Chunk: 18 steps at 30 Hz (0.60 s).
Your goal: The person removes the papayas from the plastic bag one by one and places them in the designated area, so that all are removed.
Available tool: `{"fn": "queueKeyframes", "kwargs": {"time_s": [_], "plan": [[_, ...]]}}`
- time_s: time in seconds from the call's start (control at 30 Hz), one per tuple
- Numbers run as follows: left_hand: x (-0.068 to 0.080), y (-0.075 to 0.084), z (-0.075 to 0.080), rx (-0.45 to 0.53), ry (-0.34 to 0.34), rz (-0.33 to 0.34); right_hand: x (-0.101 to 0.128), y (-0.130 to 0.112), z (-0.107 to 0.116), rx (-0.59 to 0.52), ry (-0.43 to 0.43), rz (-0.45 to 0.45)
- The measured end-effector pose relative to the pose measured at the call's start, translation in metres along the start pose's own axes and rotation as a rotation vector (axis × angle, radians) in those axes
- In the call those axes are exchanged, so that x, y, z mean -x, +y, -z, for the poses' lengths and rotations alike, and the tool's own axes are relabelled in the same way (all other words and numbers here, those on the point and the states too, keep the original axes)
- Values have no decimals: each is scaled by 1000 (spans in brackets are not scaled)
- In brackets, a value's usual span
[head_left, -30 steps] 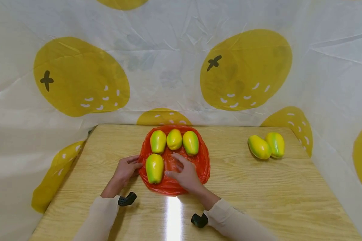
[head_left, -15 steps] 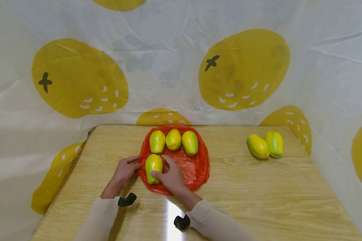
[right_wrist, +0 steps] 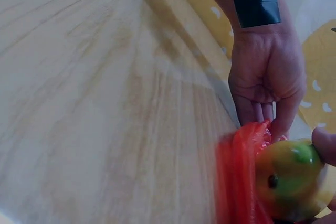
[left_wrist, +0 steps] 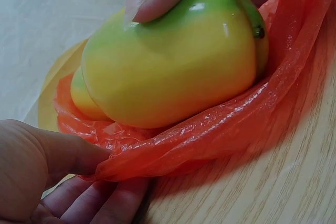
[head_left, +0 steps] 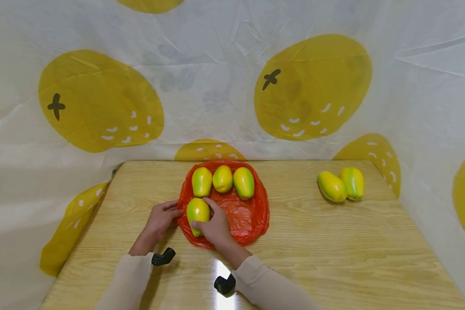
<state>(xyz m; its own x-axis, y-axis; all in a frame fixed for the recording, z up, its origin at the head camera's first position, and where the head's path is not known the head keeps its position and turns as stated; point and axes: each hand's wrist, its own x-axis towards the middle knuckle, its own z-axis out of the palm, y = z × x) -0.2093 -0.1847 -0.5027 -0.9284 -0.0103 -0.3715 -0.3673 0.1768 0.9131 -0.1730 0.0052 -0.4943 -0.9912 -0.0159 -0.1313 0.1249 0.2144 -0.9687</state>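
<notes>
A red plastic bag (head_left: pixel 238 215) lies spread on the table with its rim rolled into a ring. At its near left sits a yellow-green papaya (left_wrist: pixel 173 72), gripped by my right hand (head_left: pixel 216 224), thumb on the near side and fingers round its right. My left hand (head_left: pixel 160 220) pinches the bag's left rim between thumb and fingers, plain in the left wrist view. Along the bag's far side stand a left papaya (head_left: pixel 202 182), a middle papaya (head_left: pixel 222 178) and a right papaya (head_left: pixel 243 183).
Two more papayas, one leaning left (head_left: pixel 332 186) and one upright (head_left: pixel 352 183), lie touching at the table's far right. The wooden table (head_left: pixel 314 249) ends at a white curtain (head_left: pixel 213 77) printed with yellow fruit. Black devices are strapped on both wrists.
My right hand has moved left from over the bag's middle and has taken hold of the near-left papaya. The left hand stays at the bag's rim.
</notes>
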Motion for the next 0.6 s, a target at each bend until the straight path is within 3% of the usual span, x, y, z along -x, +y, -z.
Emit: {"fn": "queueKeyframes", "kwargs": {"time_s": [0.23,0.6], "plan": [[1,-1,1,9,-5,2,-1,-4,3,-86,1,-76],[-1,-1,1,-2,7,4,-1,-5,22,-194,-31,-95]]}}
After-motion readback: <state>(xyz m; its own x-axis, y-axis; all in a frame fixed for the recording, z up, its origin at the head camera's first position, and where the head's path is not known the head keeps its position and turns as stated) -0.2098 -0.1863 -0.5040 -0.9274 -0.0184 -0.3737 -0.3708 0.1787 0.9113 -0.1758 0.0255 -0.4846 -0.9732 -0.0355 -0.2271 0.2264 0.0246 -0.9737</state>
